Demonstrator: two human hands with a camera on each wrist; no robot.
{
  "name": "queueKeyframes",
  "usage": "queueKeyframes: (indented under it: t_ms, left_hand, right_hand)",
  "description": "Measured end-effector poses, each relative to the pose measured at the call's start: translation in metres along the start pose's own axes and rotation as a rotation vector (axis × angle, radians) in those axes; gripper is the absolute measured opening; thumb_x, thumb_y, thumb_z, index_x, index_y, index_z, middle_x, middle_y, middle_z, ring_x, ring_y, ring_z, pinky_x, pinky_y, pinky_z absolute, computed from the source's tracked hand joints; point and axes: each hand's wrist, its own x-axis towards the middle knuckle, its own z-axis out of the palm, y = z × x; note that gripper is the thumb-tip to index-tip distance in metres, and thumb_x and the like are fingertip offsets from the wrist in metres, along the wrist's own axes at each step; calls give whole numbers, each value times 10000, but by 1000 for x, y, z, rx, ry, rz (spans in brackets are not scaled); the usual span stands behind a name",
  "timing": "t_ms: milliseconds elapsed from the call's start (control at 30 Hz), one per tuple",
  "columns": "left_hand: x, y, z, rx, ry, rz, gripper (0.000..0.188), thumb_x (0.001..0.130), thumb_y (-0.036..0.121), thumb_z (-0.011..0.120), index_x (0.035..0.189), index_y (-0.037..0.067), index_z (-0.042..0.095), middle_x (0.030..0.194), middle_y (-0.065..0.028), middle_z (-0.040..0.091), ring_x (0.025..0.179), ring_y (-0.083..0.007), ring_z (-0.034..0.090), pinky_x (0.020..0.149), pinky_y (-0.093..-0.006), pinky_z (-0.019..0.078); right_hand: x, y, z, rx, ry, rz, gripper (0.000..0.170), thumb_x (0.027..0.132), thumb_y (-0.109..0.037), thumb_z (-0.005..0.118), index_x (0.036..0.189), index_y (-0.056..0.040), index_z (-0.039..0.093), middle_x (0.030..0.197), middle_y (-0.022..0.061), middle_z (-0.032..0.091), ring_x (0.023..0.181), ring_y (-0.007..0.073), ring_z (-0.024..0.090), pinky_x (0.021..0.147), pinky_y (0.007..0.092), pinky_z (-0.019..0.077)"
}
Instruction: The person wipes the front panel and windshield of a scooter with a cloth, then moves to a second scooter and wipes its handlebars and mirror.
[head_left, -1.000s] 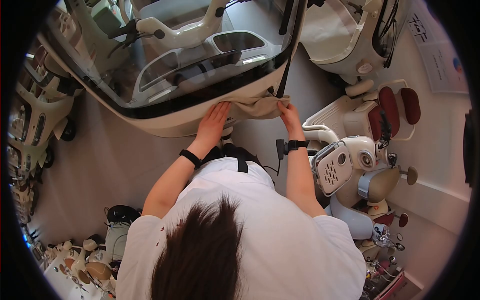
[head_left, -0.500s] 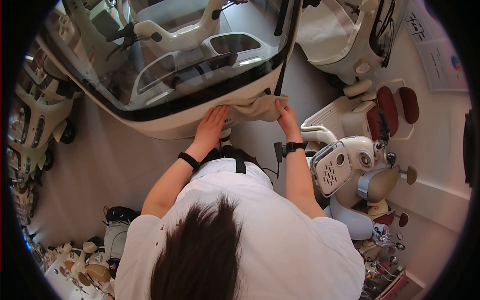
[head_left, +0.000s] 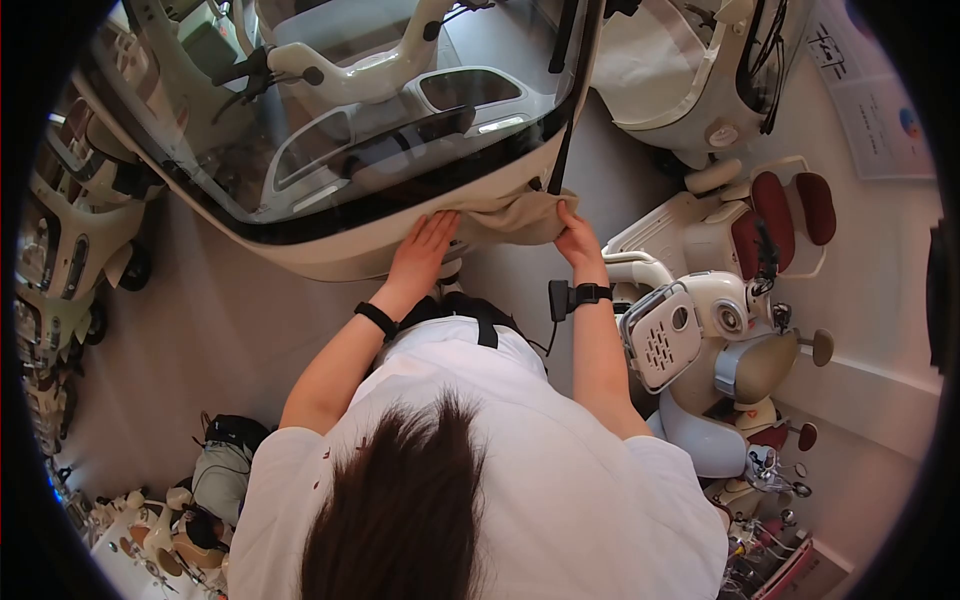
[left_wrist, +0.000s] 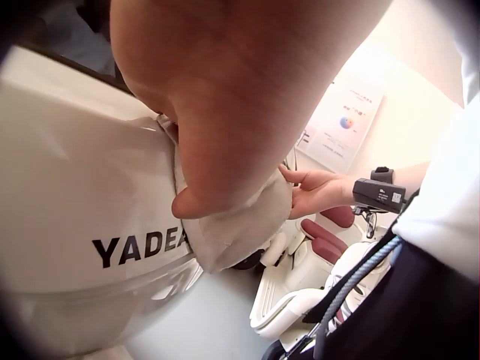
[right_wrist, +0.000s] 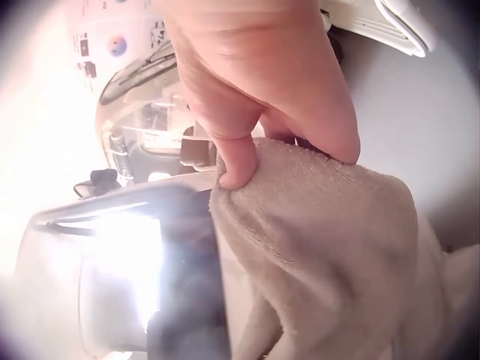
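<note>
A beige towel is bunched against the front corner of a white three-wheeler-like vehicle with a large windshield. My left hand lies with straight fingers on the towel's left end and the white panel. In the left wrist view the left hand covers part of the dark "YADEA" lettering. At the towel's right end, my right hand pinches the edge. The right wrist view shows its thumb on one face of the towel and the other fingers partly hidden behind it.
Close on the right stands a white scooter with red seats and a front basket. Another pale scooter is behind it. More scooters line the left side. A poster hangs on the right wall.
The right hand has shifted slightly, with the towel edge still pinched. The left hand stays in about the same place. A grey-and-black shape at lower left has moved left.
</note>
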Motion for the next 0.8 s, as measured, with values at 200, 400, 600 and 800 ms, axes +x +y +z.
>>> queueKeyframes:
  t_ms: [200,400,600,800]
  left_hand:
    - [41,8,4,-50,63,65,712,853,22,563,1550,-6,419,1604,-129,436,1500,-254,390,1269,-398,284]
    - [87,22,20,-135,76,106,713,850,37,576,1544,-13,422,1591,-141,453,1495,-258,402,1268,-402,292]
    - [64,10,18,-110,20,98,716,843,35,581,1541,-8,426,1582,-144,466,1484,-261,418,1265,-411,293]
    - [-19,-13,-21,-59,-25,-37,735,843,32,594,1556,20,415,1607,-114,445,1477,-256,425,1251,-408,317]
  right_hand:
    - [-4,4,7,118,-31,46,661,948,-334,789,1408,66,534,1383,139,635,1282,271,606,1116,404,462]
    - [-12,-1,27,43,47,35,654,957,-356,784,1395,65,543,1371,135,646,1253,263,629,1077,391,498]
    - [-10,11,17,67,-27,-19,605,984,-342,751,1407,39,544,1381,120,642,1271,256,616,1100,390,476]
    - [-23,11,-1,82,-89,7,549,997,-283,735,1417,11,539,1436,102,592,1346,251,533,1149,412,396]
